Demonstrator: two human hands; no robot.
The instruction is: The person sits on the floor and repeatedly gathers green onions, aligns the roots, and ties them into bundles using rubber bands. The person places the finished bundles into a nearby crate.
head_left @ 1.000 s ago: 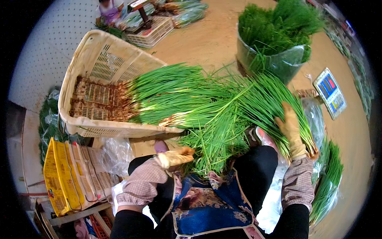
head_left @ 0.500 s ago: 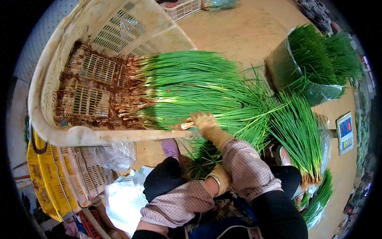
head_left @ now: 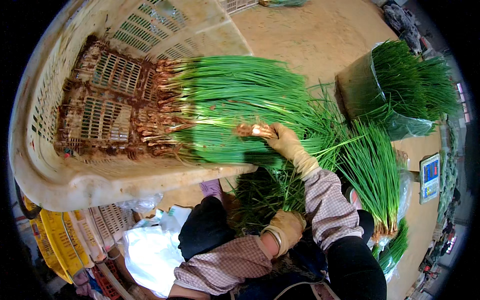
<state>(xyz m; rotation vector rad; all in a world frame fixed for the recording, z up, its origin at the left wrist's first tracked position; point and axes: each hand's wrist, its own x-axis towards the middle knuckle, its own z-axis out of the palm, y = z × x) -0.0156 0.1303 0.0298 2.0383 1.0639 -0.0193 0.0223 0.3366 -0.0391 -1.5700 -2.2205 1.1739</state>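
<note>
My right hand [head_left: 289, 144], in a tan glove, grips a small bunch of green onions [head_left: 256, 130] just behind its white bulbs and muddy roots. The roots point left, over a thick layer of green onions [head_left: 240, 95] lying with their root ends inside a tilted, dirty cream plastic crate [head_left: 115, 186]. Low by my lap is my left hand [head_left: 287, 231], also gloved, its back turned up and its fingers hidden. Just beyond it lies a heap of loose dark green leaves [head_left: 260, 200].
A bundle of green onions [head_left: 372, 175] stands roots down at the right, near a scale's display [head_left: 430, 177]. Behind it is a clear-lined container packed with greens [head_left: 400, 80]. Yellow crates [head_left: 60, 240] and white plastic bags [head_left: 155, 255] are at the lower left.
My right hand has risen and moved right, lifting the small bunch's root end off the layer. My left hand has shifted slightly right. The crate appears larger and lower in view.
</note>
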